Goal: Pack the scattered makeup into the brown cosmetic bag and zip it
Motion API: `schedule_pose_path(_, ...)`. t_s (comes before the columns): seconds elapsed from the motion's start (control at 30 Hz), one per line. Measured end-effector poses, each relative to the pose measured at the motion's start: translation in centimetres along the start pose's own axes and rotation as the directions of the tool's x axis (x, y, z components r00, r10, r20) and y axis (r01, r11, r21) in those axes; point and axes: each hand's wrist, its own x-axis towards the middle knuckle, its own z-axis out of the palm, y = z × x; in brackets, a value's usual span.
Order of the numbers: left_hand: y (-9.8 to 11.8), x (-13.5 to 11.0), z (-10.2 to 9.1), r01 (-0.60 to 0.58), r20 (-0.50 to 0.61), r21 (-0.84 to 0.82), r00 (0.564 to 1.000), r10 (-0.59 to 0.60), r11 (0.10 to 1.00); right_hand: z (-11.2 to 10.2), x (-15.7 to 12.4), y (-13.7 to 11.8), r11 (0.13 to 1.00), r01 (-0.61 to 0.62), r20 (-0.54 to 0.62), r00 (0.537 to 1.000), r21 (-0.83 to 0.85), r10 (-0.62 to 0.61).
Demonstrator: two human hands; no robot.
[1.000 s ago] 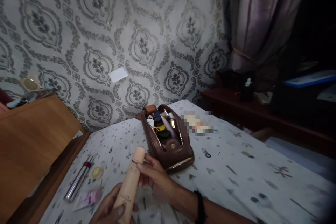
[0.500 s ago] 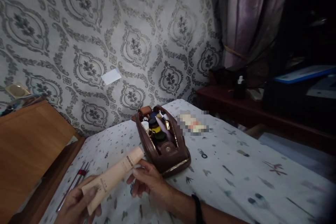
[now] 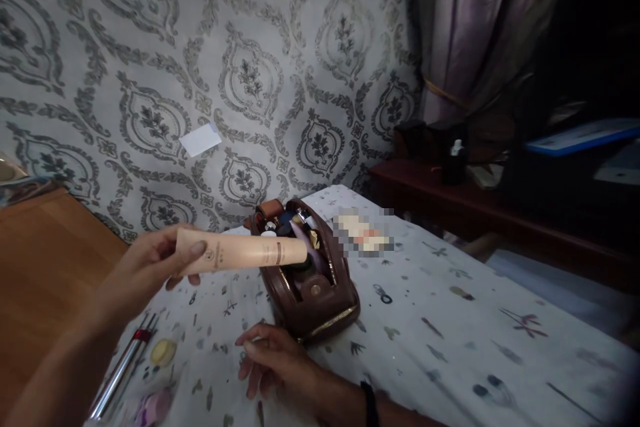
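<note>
My left hand [image 3: 173, 260] grips the flat end of a peach cosmetic tube [image 3: 245, 251] and holds it nearly level. The tube's narrower end reaches over the opening of a brown toiletry bag [image 3: 317, 317]. The bag stands unzipped, packed with small cosmetics, among them a lilac tube [image 3: 301, 240]; part of its contents is hidden behind the peach tube. Below the bag's near left corner, my right hand [image 3: 275, 360] rests low over the cloth with its fingers loosely curled apart and nothing in them. A black band [image 3: 370, 403] circles that wrist.
Silvery sticks with a red band [image 3: 120, 367], a round yellowish item [image 3: 163, 351] and a purple item [image 3: 154, 407] lie at the lower left. Right of the bag is a blurred-out packet [image 3: 363, 232]. A wooden panel [image 3: 60, 280] borders the left; patterned wall [image 3: 250, 80] stands behind.
My left hand has raised the peach tube and swung it from slanting to nearly level, its end now over the bag. My right hand has drawn slightly down, away from the tube.
</note>
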Motion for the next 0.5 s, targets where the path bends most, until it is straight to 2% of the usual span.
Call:
schedule_pose_path(0.1, 2.6, 2.5, 0.8, 0.012, 0.118, 0.059, 0.993, -0.019, 0.998, -0.2, 0.3, 0.1, 0.999, -0.048, 0.021, 0.999, 0.012, 0.048)
schedule_pose_path(0.2, 4.5, 5.0, 1.7, 0.078, 0.21, 0.094, 0.973, -0.096, 0.993, -0.2, 0.5, 0.1, 0.995, -0.085, 0.018, 0.996, 0.052, 0.084)
schedule_pose_path(0.33, 6.7, 8.4, 2.8, 0.152, 0.309, 0.211, 0.927, -0.214, 0.966, -0.2, 0.4, -0.1, 0.991, -0.114, 0.016, 0.993, 0.067, 0.113)
schedule_pose_path(0.4, 7.8, 10.2, 3.6, 0.157, 0.352, 0.301, 0.898, -0.262, 0.941, -0.2, 0.4, -0.1, 0.991, -0.114, 0.036, 0.993, 0.064, 0.112)
schedule_pose_path(0.5, 8.9, 12.7, 5.4, 0.122, 0.373, 0.362, 0.889, -0.264, 0.924, -0.4, 0.4, 0.0, 0.993, -0.107, 0.057, 0.993, 0.058, 0.103)
